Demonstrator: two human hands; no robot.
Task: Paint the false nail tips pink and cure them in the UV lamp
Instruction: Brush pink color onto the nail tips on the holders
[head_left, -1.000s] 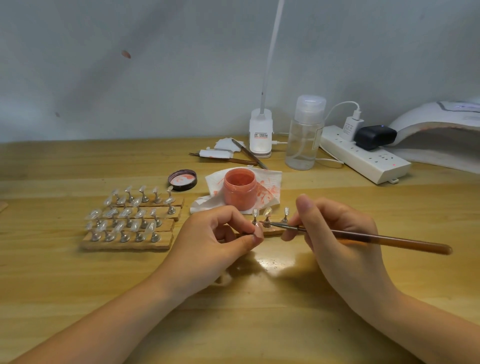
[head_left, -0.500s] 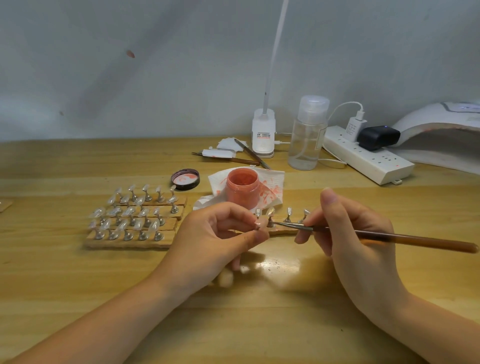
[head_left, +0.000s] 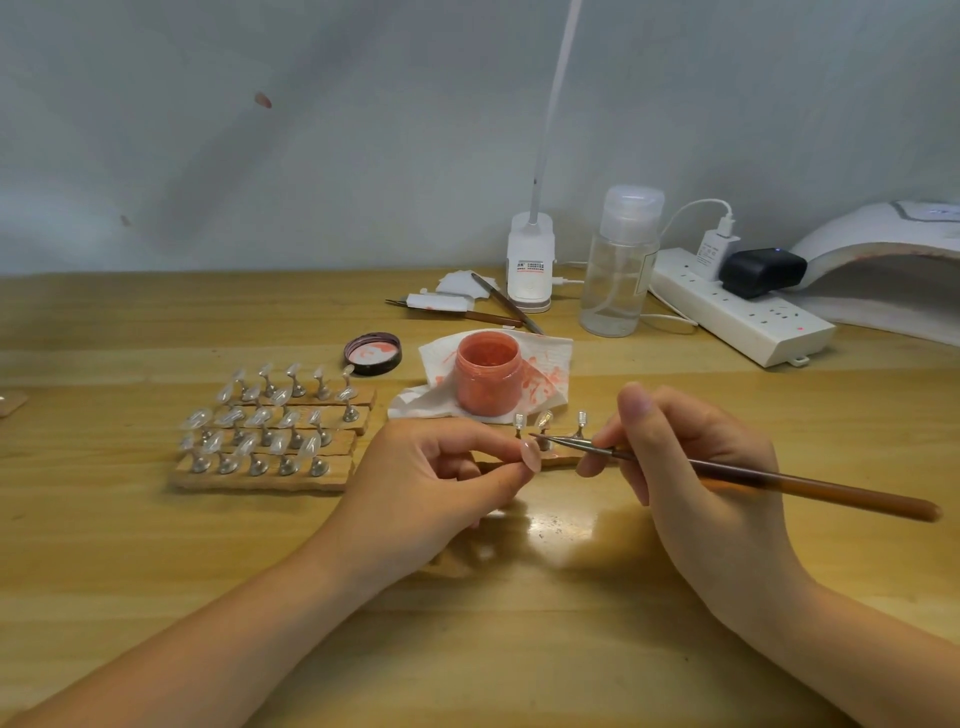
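The left hand (head_left: 431, 483) pinches a pink nail tip (head_left: 531, 456) between thumb and forefinger, just in front of a wooden strip (head_left: 558, 460) with small stands. The right hand (head_left: 691, 467) grips a brush (head_left: 753, 475), its fine point touching or just beside the tip; which, I cannot tell. At 12 o'clock from the tip, an open pink jar (head_left: 488, 382) stands on a stained tissue (head_left: 550, 364). At 9 o'clock, four strips of clear tips (head_left: 265, 431) lie on the tabletop (head_left: 467, 649). At 2 o'clock, far right, sits the UV lamp (head_left: 883, 270), beside a power strip (head_left: 743, 312).
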